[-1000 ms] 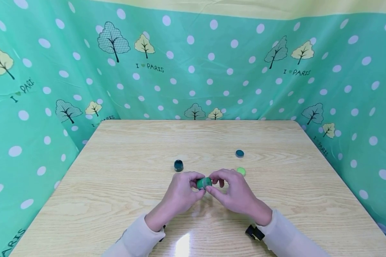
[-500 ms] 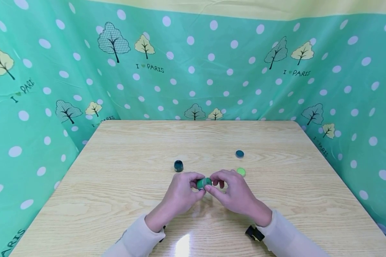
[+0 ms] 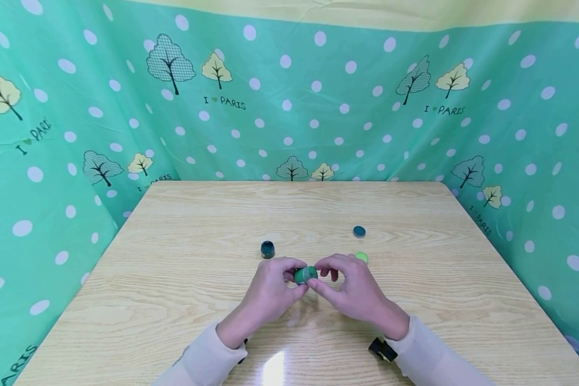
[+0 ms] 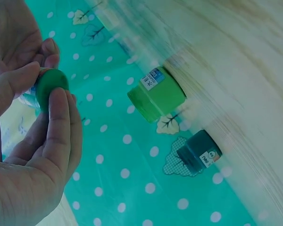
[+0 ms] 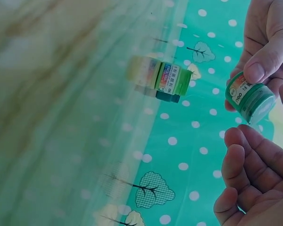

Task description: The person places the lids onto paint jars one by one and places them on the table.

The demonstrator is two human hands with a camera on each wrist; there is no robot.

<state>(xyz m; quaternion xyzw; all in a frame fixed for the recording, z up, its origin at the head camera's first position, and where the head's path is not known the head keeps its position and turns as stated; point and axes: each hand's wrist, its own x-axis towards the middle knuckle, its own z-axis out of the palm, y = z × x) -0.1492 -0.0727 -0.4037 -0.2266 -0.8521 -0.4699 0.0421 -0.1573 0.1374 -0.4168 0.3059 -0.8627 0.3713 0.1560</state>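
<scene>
Movement, right hand: almost none since the earlier frame; it covered slightly more of the light green lid.
Movement, left hand: no clear change; its grip on the held green jar matched the earlier frame.
Held green jar, position: raised over the tabletop, about midway between its left and right edges, lying sideways.
Held green jar, form: short smooth cylinder with a solid green base, a printed label and a clear-looking end facing the right hand; whether a cap was fitted could not be told.
Left-hand fingers: clamped round the held green jar, thumb opposing fingertips.
Right-hand fingers: loosely bent, thumb at the jar's rim, other tips just beside it; whether they pinched could not be told.
Dark teal jar: round, glossy, upright, uncapped; left of the tabletop's middle, well short of the far edge.
Light green jar: squat, narrower at the neck, labelled; upright near the dark teal jar.
Dark blue lid: flat disc, right of the tabletop's middle, nearer the far edge than the light green lid.
Tabletop, surface: pale wood grain, glossy, reflecting light.
Curtain: green, dotted, softly creased.
</scene>
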